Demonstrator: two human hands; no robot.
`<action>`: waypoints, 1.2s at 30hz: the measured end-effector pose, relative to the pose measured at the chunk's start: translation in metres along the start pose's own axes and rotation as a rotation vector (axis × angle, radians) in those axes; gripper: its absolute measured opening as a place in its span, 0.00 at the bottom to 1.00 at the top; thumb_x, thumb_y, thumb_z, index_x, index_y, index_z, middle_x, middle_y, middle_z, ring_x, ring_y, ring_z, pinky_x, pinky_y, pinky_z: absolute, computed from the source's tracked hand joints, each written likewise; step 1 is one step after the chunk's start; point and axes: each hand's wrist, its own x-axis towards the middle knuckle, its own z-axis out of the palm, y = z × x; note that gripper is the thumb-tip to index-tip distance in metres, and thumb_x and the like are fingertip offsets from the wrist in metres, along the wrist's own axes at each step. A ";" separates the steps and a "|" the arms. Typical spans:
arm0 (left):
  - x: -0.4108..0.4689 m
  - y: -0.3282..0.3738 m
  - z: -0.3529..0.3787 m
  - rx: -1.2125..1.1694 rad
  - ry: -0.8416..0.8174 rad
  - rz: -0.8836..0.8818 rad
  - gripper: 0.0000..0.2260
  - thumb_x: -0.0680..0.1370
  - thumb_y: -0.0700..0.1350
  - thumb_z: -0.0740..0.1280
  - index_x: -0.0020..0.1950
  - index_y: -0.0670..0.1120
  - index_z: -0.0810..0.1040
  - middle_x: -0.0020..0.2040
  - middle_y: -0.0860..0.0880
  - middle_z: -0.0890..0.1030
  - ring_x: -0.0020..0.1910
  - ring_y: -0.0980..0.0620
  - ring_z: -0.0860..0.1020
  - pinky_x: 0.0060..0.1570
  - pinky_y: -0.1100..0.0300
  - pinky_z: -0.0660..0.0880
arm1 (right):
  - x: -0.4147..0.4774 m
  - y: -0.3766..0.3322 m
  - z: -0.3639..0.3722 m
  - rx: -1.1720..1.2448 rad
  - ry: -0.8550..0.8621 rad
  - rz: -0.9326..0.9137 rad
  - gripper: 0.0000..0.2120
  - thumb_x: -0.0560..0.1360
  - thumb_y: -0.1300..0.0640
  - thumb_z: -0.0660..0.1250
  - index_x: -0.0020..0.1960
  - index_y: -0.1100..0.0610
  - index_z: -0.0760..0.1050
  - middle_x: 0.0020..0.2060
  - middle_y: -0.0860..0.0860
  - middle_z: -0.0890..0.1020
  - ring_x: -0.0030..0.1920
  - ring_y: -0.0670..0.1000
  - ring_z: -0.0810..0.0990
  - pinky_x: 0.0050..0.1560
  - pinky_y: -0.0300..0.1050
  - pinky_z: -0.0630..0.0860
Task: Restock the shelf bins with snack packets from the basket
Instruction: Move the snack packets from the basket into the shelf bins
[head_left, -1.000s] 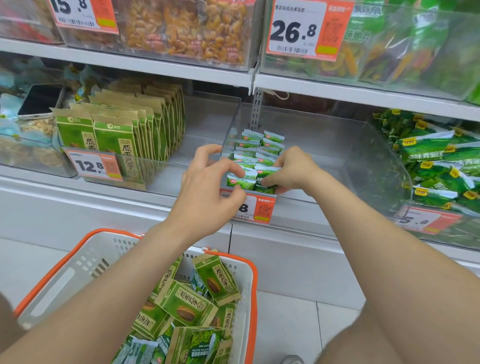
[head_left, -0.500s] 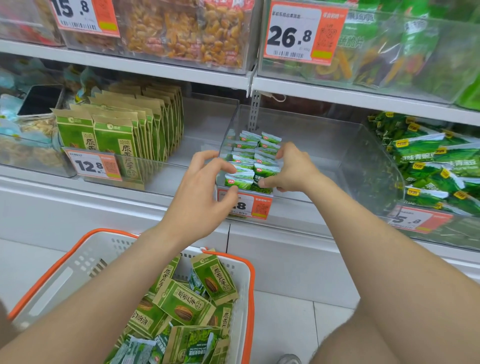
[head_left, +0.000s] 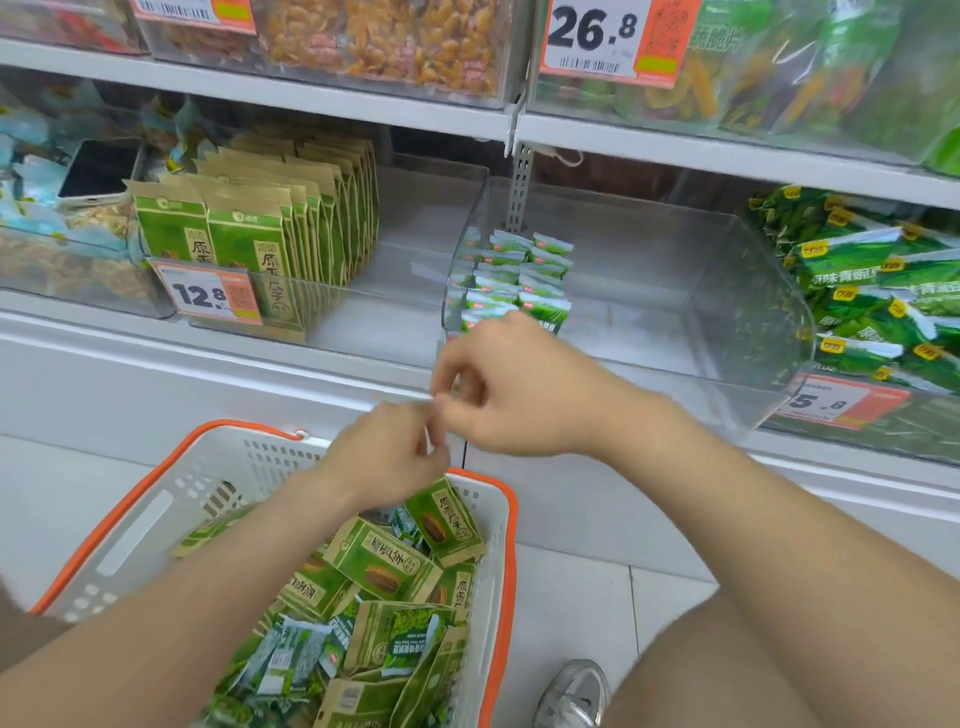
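Observation:
Two rows of small green-and-white snack packets (head_left: 519, 280) stand at the left side of a clear shelf bin (head_left: 727, 312); the rest of that bin is bare. On the floor below it stands a white basket with an orange rim (head_left: 156, 499), holding green-and-tan packets (head_left: 384, 561) and small green-white packets (head_left: 291, 660). My left hand (head_left: 395, 452) hangs over the basket's far rim, fingers loosely curled down, with nothing in it. Just above it, in front of the bin's lower edge, my right hand (head_left: 519, 395) is also loosely curled and holds nothing. Both hands are blurred.
A bin of upright tan-and-green bags (head_left: 270, 234) with a 12.8 price tag sits to the left. To the right is a bin of larger green packets (head_left: 872, 291). Filled bins line the upper shelf (head_left: 363, 104). A phone (head_left: 98, 166) lies at far left. My shoe (head_left: 576, 691) is beside the basket.
Both hands have let go of the front packets in the clear bin and pulled back and down. They are now close together above the basket.

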 end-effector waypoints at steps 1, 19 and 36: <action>-0.003 -0.009 0.006 0.069 -0.169 -0.016 0.07 0.74 0.56 0.63 0.38 0.57 0.72 0.35 0.56 0.79 0.41 0.49 0.80 0.44 0.53 0.78 | -0.001 -0.007 0.012 -0.050 -0.096 -0.022 0.08 0.73 0.48 0.69 0.47 0.50 0.84 0.35 0.46 0.83 0.41 0.48 0.82 0.45 0.46 0.80; -0.094 -0.127 0.104 0.549 -0.894 -0.145 0.38 0.77 0.49 0.77 0.80 0.45 0.60 0.75 0.42 0.67 0.68 0.40 0.75 0.60 0.49 0.77 | 0.005 -0.069 0.117 -0.272 -0.694 -0.267 0.05 0.81 0.57 0.62 0.51 0.57 0.75 0.37 0.51 0.72 0.38 0.54 0.78 0.35 0.47 0.76; -0.026 -0.040 0.010 -0.593 -0.368 -0.252 0.19 0.73 0.50 0.78 0.61 0.49 0.80 0.53 0.41 0.81 0.46 0.41 0.84 0.40 0.56 0.83 | 0.013 -0.020 0.075 -0.176 -0.548 -0.017 0.12 0.78 0.48 0.71 0.48 0.52 0.70 0.38 0.48 0.70 0.46 0.55 0.79 0.41 0.51 0.79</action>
